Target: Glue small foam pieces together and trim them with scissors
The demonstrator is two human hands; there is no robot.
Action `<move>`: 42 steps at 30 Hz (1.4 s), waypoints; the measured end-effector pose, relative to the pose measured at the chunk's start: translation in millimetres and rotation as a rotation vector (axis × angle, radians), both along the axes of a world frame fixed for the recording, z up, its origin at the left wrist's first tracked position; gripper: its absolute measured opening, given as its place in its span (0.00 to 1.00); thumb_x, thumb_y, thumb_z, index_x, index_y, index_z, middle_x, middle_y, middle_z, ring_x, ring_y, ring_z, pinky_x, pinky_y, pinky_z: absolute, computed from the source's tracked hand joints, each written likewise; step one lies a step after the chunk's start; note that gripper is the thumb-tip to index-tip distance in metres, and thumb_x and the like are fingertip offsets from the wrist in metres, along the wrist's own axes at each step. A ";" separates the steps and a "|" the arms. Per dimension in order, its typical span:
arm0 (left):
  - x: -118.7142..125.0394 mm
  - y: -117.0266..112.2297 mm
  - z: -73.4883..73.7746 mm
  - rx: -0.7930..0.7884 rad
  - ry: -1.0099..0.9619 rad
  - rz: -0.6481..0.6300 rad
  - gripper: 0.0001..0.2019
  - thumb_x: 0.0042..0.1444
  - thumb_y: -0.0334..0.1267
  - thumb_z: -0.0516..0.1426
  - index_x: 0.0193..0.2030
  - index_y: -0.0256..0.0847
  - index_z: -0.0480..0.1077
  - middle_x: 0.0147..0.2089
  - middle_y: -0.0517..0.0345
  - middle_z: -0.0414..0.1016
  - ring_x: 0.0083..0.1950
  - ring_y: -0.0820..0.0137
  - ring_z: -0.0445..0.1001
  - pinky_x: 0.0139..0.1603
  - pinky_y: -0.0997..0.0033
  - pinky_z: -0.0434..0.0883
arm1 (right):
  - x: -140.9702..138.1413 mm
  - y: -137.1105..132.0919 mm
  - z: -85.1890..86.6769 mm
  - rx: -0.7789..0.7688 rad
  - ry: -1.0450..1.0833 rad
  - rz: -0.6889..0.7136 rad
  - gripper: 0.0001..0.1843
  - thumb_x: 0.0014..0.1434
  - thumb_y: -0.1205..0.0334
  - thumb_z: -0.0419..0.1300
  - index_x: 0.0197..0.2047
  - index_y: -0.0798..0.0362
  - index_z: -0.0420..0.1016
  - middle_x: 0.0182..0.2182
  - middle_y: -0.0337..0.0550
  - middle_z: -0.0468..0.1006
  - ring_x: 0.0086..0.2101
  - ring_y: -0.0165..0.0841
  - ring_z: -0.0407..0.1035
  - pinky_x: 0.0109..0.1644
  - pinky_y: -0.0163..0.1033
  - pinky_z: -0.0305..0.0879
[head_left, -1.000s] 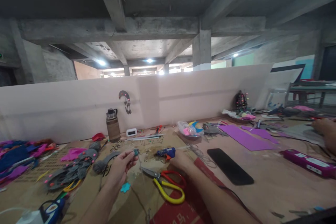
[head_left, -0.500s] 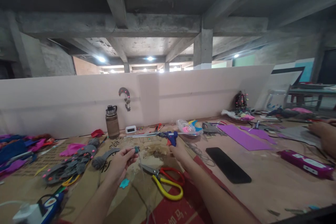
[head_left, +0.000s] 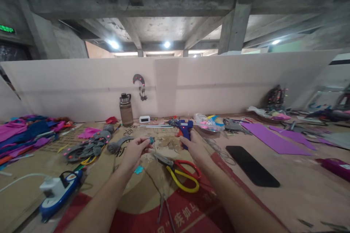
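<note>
Left hand (head_left: 133, 151) has its fingertips pinched shut on a tiny teal bit (head_left: 151, 139), too small to make out properly, just above the brown cardboard sheet (head_left: 136, 193). Right hand (head_left: 193, 145), slightly farther right, is wrapped round a blue plastic glue gun (head_left: 186, 130), whose handle is mostly hidden behind the palm.

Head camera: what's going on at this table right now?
A person sits at a cluttered craft table. Their left hand pinches a small teal piece between the fingertips, raised off the table. Their right hand grips a blue glue gun, with its nozzle pointing left and apart from the piece. Scissors with red and yellow handles lie between the two forearms. A brown bottle stands by the white partition behind.
</note>
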State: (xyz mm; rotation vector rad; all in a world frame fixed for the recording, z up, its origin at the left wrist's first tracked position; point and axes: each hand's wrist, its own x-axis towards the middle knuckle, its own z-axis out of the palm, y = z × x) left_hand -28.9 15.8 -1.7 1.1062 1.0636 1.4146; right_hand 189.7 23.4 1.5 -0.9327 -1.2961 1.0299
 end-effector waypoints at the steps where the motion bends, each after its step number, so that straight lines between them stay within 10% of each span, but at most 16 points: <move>1: 0.4 0.0 0.3 0.001 0.003 0.004 0.15 0.39 0.41 0.65 0.30 0.33 0.72 0.28 0.56 0.74 0.28 0.74 0.72 0.28 0.77 0.68 | -0.4 -3.1 1.4 0.017 -0.046 -0.001 0.17 0.51 0.56 0.52 0.43 0.53 0.60 0.33 0.40 0.71 0.24 0.27 0.62 0.27 0.34 0.61; 12: 2.4 0.3 -0.9 0.018 0.024 0.050 0.14 0.40 0.41 0.65 0.30 0.33 0.72 0.26 0.55 0.75 0.26 0.73 0.72 0.29 0.75 0.69 | -6.6 -26.7 -2.7 0.207 -0.497 -0.116 0.23 0.59 0.52 0.49 0.56 0.49 0.59 0.51 0.49 0.67 0.57 0.41 0.55 0.60 0.50 0.50; 42: 4.3 -2.1 -2.4 0.073 0.104 0.097 0.13 0.44 0.43 0.62 0.32 0.33 0.71 0.26 0.54 0.75 0.27 0.71 0.73 0.33 0.70 0.71 | -13.2 -38.9 3.0 0.318 -0.649 0.045 0.20 0.60 0.61 0.49 0.55 0.53 0.58 0.47 0.49 0.71 0.46 0.38 0.66 0.51 0.44 0.61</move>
